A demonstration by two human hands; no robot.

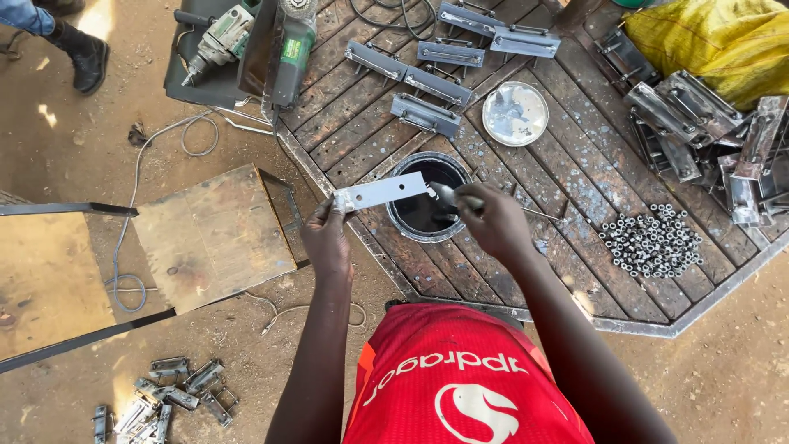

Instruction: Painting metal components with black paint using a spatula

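Item 1, at eight o'clock on the ground: loose heap of grey metal latch parts point(168, 395).

Item 2, at nine o'clock: bare wooden board point(212, 237) on a dark steel frame, a thin cable looping beside it.

Item 3, at eleven o'clock: electric drill point(215, 41) and green angle grinder point(289, 51), lying at the edge of the metal work table point(567, 181).

Item 4, centre: left hand point(327, 240), closed in a pinch on the left end of a flat metal plate point(381, 192). The plate is held level over the near table edge, at nine o'clock from the black paint tin point(427, 197). Judged stiff, light, hard-edged, with small holes; likely slippery wherever wet. Best taken by one short end, as now, keeping fingers off the faces.

Item 5, centre right: right hand point(491, 220), curled shut around a small brush point(448, 196) whose tip sits at the plate's right end, over the tin.

Item 6, at twelve o'clock: row of grey bolt latches point(427, 82); a round tin lid point(515, 113) just right of them.

Item 7, at three o'clock: pile of small nuts point(652, 240).

Item 8, at two o'clock: stacked metal brackets point(707, 131) below a yellow sack point(723, 41).
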